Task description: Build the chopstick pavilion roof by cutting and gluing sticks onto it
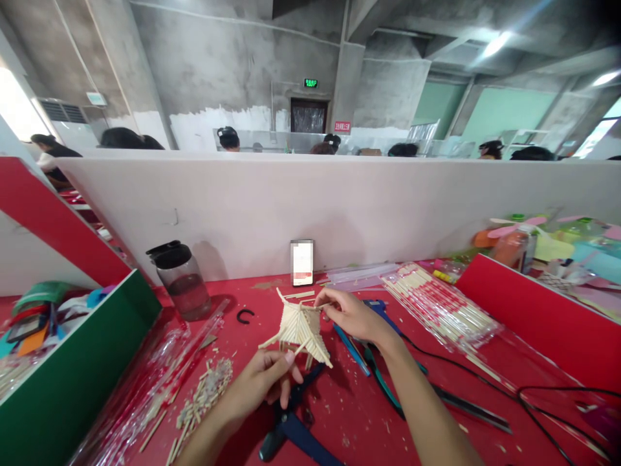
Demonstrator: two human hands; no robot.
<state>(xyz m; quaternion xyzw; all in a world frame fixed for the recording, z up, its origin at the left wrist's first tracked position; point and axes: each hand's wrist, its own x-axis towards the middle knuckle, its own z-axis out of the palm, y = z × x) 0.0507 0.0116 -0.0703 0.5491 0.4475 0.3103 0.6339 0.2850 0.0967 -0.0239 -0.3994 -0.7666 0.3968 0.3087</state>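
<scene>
Stick model (298,327) is over the worktop (356,414), in front of the phone (303,262). Your left hand (269,378) pinches its near edge between fingers; your right hand (352,316), fingers narrow, pinches its far-right corner. Bottle (187,288): left of phone.

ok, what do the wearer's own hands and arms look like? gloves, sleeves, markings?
Two ordinary human hands, left hand and right hand, both without gloves. The left forearm and right forearm show no sleeve, watch, bracelet or cable attached. No rings or markings that I can make out; nail detail is too small to tell.
</scene>
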